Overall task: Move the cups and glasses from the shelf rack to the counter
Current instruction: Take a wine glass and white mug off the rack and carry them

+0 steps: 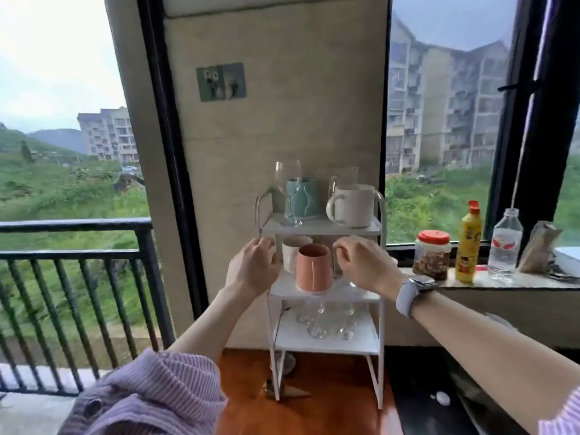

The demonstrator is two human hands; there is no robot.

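A white three-tier shelf rack (323, 230) stands on a wooden surface (314, 412). Its top tier holds a wine glass (288, 189), a pale blue cup (303, 198), a white mug (353, 205) and a clear glass (344, 175) behind the mug. On the middle tier stand a pink cup (313, 267) and a white cup (291, 251). Several clear glasses (326, 318) sit on the bottom tier. My left hand (253, 265) hovers left of the pink cup with curled fingers and holds nothing. My right hand (361, 262) is at the middle tier's right side, fingers curled near a clear glass that is mostly hidden.
A stone ledge (489, 282) at the right carries a red-lidded jar (432, 255), a yellow bottle (468, 243), a clear water bottle (505, 244) and a bag (537, 246). A black railing (75, 252) runs at the left. A dark counter (420, 390) lies right of the wood.
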